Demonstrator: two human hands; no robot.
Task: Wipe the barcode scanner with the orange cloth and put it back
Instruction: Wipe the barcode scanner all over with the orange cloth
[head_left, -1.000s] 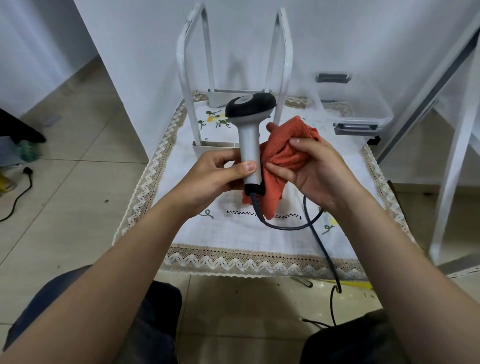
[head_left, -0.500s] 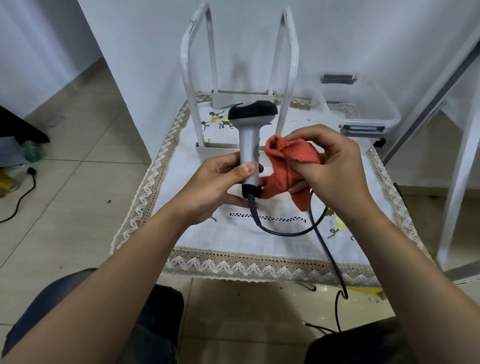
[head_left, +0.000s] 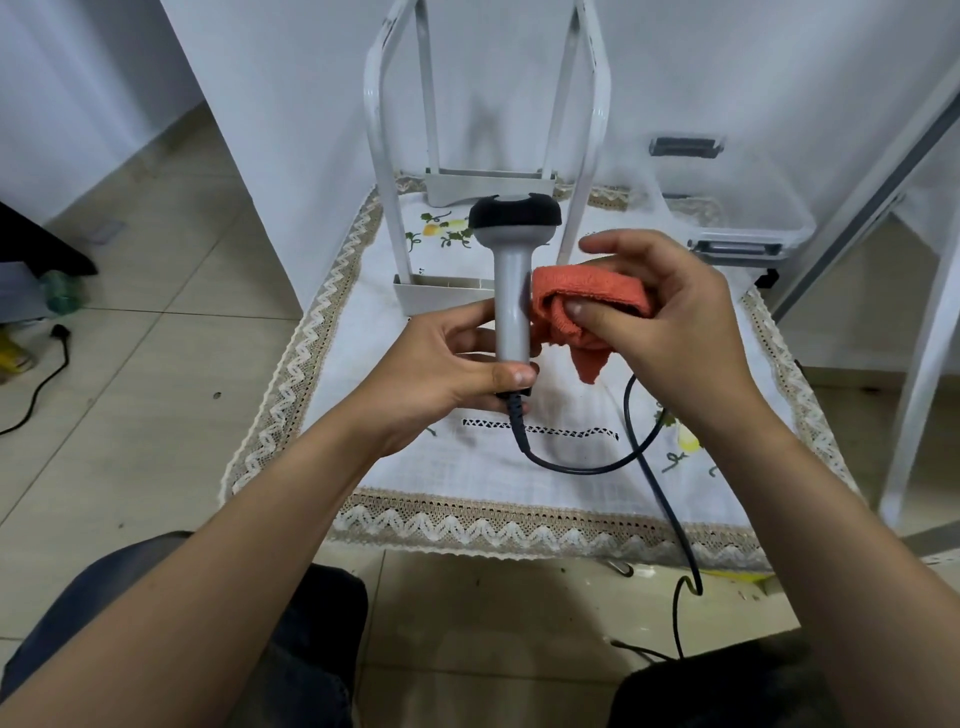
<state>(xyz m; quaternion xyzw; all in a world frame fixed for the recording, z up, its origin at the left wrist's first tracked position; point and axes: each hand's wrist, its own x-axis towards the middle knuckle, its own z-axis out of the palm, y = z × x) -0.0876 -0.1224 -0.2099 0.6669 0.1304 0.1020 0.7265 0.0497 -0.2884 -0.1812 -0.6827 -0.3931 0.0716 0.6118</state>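
The left hand (head_left: 441, 364) pinches the low end of the upright grey-and-black plastic barcode scanner (head_left: 511, 291), light, stiff and probably slick, so a sensible hold, while the right hand (head_left: 675, 322) bunches the limp orange terry cloth (head_left: 587, 301) just beside its handle, above the table (head_left: 441, 483).

This looks like a plain domestic room rather than a shop or lab. A low table is covered by an embroidered tablecloth (head_left: 519, 467) with lace trim (flowers stitched on it). Behind the tablecloth stand a white metal rack (head_left: 375, 130) and bare white walls (head_left: 311, 78). At its far right corner sits a clear plastic storage box (head_left: 748, 223). To its left are beige floor tiles (head_left: 156, 389) with a black plug (head_left: 60, 332) lying loose.
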